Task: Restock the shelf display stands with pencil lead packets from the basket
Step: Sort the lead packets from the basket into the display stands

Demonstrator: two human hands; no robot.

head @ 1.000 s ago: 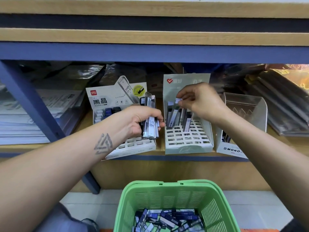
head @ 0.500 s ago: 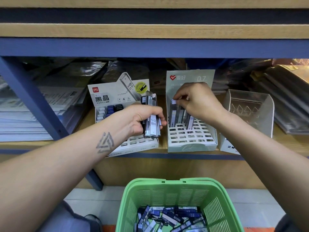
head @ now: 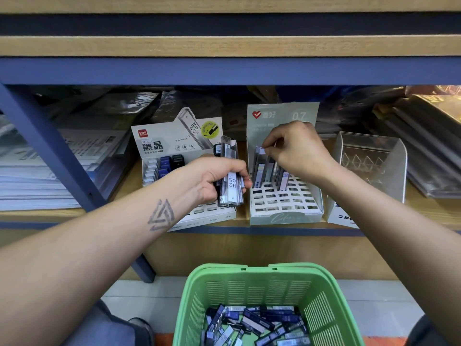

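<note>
The wooden shelf (head: 287, 242) carries three display stands (head: 284, 213) side by side, flanked by stacked paper packs (head: 37, 181).

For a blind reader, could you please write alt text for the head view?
The right hand slots a packet into the 0.7 stand; the left hand holds a stack of packets. A green basket of packets sits below.

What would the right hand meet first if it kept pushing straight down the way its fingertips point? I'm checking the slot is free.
The right hand pinches a packet top; straight down lies the white slotted tray of the 0.7 stand. Depth is unclear, so which slot is uncertain.
</note>
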